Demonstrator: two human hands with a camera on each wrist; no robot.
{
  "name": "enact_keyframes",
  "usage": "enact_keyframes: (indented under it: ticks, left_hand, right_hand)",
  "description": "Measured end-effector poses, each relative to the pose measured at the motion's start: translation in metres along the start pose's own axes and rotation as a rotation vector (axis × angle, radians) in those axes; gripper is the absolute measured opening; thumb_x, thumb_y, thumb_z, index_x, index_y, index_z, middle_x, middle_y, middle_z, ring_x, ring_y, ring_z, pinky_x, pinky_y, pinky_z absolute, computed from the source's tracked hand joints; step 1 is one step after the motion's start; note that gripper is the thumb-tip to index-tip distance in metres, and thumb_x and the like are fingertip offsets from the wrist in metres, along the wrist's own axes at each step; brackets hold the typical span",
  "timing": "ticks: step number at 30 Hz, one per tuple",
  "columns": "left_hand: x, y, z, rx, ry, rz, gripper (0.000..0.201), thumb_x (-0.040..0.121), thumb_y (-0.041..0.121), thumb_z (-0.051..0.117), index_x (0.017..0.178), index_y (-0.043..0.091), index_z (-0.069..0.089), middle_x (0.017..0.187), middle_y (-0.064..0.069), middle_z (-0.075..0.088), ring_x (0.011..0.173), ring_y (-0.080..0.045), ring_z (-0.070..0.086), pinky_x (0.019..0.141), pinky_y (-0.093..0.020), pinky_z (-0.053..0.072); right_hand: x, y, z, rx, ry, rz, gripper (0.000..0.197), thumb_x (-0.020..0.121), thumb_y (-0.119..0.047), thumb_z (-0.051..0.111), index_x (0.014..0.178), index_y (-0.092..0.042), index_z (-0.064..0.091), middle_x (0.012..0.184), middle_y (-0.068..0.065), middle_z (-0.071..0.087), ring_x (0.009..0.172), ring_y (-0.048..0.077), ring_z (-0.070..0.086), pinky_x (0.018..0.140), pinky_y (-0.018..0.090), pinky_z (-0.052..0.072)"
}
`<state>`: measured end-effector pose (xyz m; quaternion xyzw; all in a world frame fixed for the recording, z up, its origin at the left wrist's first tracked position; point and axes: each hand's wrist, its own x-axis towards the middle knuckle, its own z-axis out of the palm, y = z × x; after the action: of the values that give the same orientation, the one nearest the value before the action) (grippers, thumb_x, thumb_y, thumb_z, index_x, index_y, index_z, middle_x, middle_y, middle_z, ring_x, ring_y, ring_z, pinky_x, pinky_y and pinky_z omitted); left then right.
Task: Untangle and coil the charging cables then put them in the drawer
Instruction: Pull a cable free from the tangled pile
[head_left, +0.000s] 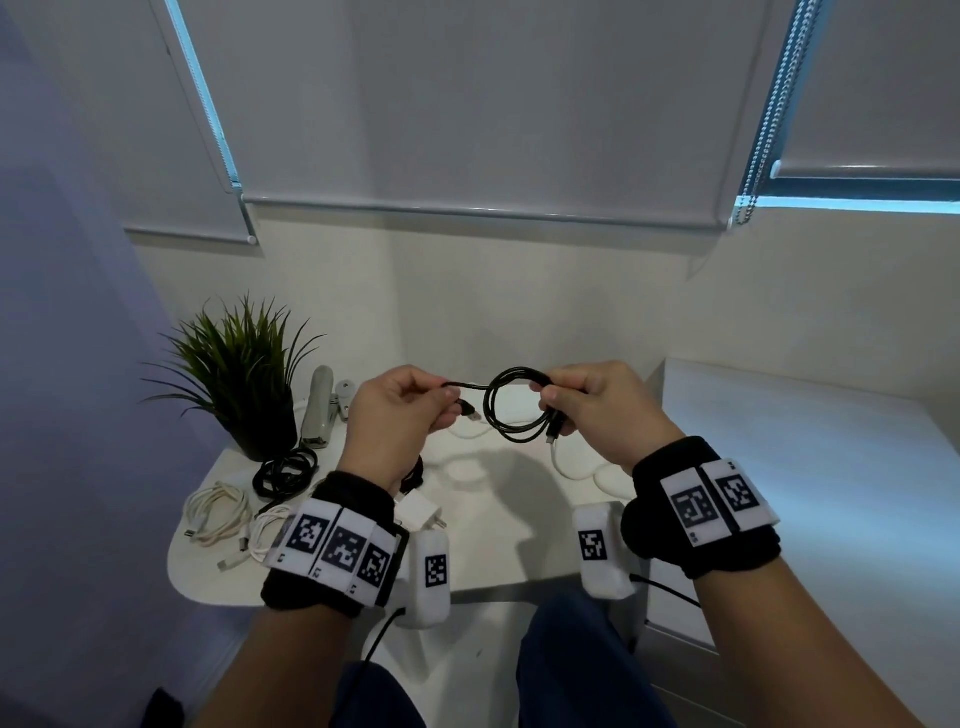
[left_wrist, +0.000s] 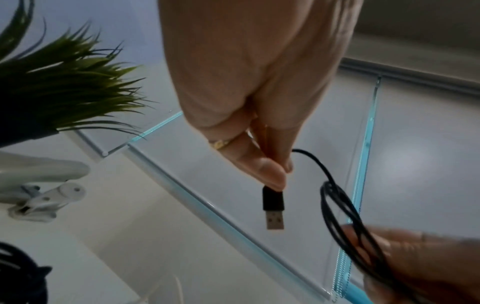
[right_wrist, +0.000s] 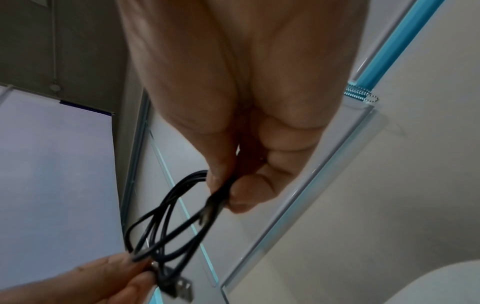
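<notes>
Above the white table (head_left: 493, 545) I hold a black charging cable (head_left: 506, 415) wound in a few loops. My right hand (head_left: 582, 410) pinches the loops together at their right side, and a small plug hangs below its fingers. My left hand (head_left: 400, 410) pinches the cable's free end just behind its USB plug (left_wrist: 273, 207). In the right wrist view the black loops (right_wrist: 166, 222) run from my right fingers (right_wrist: 241, 191) down to my left hand (right_wrist: 103, 281). Under my hands a white cable (head_left: 563, 465) lies on the table.
A coiled black cable (head_left: 285, 473), two white coiled cables (head_left: 218, 512) and a white charger plug (head_left: 423, 512) lie at the table's left. A potted plant (head_left: 244, 374) and a grey clamp lamp base (head_left: 319, 410) stand behind them. A white cabinet top (head_left: 810, 493) sits to the right.
</notes>
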<state>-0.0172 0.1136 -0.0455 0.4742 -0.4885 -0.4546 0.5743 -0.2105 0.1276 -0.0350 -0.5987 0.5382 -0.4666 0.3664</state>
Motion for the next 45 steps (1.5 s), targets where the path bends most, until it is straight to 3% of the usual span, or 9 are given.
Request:
enact_keyframes:
  ticks: [4, 10, 18, 21, 25, 31, 36, 40, 45]
  left_hand:
    - [-0.003, -0.001, 0.008, -0.131, 0.019, -0.015, 0.017, 0.089, -0.008, 0.054, 0.077, 0.002, 0.061, 0.062, -0.005, 0.069, 0.058, -0.013, 0.067, 0.059, -0.019, 0.056]
    - [-0.016, -0.002, 0.017, -0.246, -0.171, -0.155, 0.016, 0.095, 0.005, 0.05, 0.088, -0.001, 0.063, 0.072, -0.011, 0.07, 0.062, -0.015, 0.067, 0.059, -0.022, 0.057]
    - [-0.022, 0.001, 0.026, -0.226, -0.259, -0.179, 0.025, 0.098, 0.011, 0.045, 0.11, -0.003, 0.062, 0.101, -0.019, 0.07, 0.089, -0.023, 0.07, 0.083, -0.03, 0.055]
    - [-0.02, 0.003, 0.03, -0.097, -0.187, -0.13, 0.022, 0.094, 0.016, 0.055, 0.1, -0.002, 0.065, 0.095, -0.019, 0.071, 0.083, -0.019, 0.07, 0.078, -0.027, 0.056]
    - [-0.018, 0.001, 0.031, -0.027, -0.125, -0.134, 0.019, 0.097, 0.02, 0.049, 0.087, 0.013, 0.064, 0.09, -0.01, 0.072, 0.078, -0.014, 0.069, 0.072, -0.027, 0.049]
    - [-0.024, 0.001, 0.029, -0.241, -0.276, -0.222, 0.034, 0.101, 0.025, 0.037, 0.076, 0.02, 0.059, 0.086, 0.005, 0.07, 0.09, -0.013, 0.063, 0.076, -0.031, 0.04]
    - [-0.023, 0.003, 0.027, -0.242, -0.353, -0.292, 0.026, 0.1, 0.025, 0.04, 0.078, 0.019, 0.053, 0.089, 0.0, 0.062, 0.087, -0.014, 0.06, 0.071, -0.03, 0.041]
    - [-0.021, 0.004, 0.023, -0.277, -0.44, -0.317, 0.016, 0.097, 0.013, 0.045, 0.082, 0.014, 0.048, 0.082, -0.007, 0.058, 0.07, -0.015, 0.061, 0.061, -0.024, 0.05]
    - [-0.019, 0.002, 0.015, -0.126, -0.473, -0.201, 0.021, 0.091, -0.006, 0.05, 0.079, 0.011, 0.048, 0.074, -0.009, 0.055, 0.062, -0.015, 0.062, 0.059, -0.02, 0.051]
  right_hand:
    - [-0.001, -0.004, 0.009, 0.121, -0.054, -0.001, 0.024, 0.089, 0.004, 0.055, 0.079, -0.013, 0.069, 0.064, 0.003, 0.059, 0.044, 0.006, 0.053, 0.05, 0.015, 0.046]
    - [0.001, -0.008, 0.01, 0.299, 0.029, 0.012, 0.019, 0.088, 0.006, 0.057, 0.081, -0.007, 0.069, 0.066, 0.01, 0.06, 0.053, 0.02, 0.055, 0.051, 0.02, 0.049]
    - [0.005, -0.007, 0.011, 0.333, 0.196, -0.009, 0.02, 0.087, 0.003, 0.06, 0.071, -0.007, 0.068, 0.065, 0.009, 0.062, 0.055, 0.018, 0.058, 0.053, 0.022, 0.052]
    - [0.004, -0.008, 0.012, 0.346, 0.166, -0.006, 0.016, 0.086, 0.002, 0.062, 0.074, -0.006, 0.069, 0.064, 0.008, 0.064, 0.054, 0.015, 0.061, 0.053, 0.022, 0.052]
    - [0.002, -0.009, 0.013, 0.267, 0.094, 0.0, 0.014, 0.085, 0.0, 0.064, 0.078, -0.01, 0.071, 0.067, 0.005, 0.065, 0.059, 0.016, 0.059, 0.051, 0.022, 0.048]
    - [0.0, -0.008, 0.016, 0.282, 0.081, 0.006, 0.009, 0.084, 0.001, 0.064, 0.081, -0.005, 0.071, 0.065, 0.006, 0.065, 0.055, 0.014, 0.059, 0.05, 0.022, 0.047]
    - [0.001, -0.008, 0.018, 0.318, 0.114, 0.011, 0.006, 0.085, 0.002, 0.063, 0.082, 0.003, 0.069, 0.066, 0.011, 0.062, 0.052, 0.018, 0.054, 0.049, 0.022, 0.047]
    - [0.001, -0.006, 0.017, 0.302, 0.107, 0.023, 0.008, 0.085, 0.002, 0.063, 0.08, 0.003, 0.069, 0.065, 0.01, 0.062, 0.049, 0.015, 0.052, 0.048, 0.022, 0.047]
    - [0.002, -0.004, 0.017, 0.244, 0.088, 0.013, 0.009, 0.084, 0.003, 0.063, 0.079, 0.007, 0.068, 0.067, 0.014, 0.062, 0.051, 0.015, 0.051, 0.048, 0.021, 0.043]
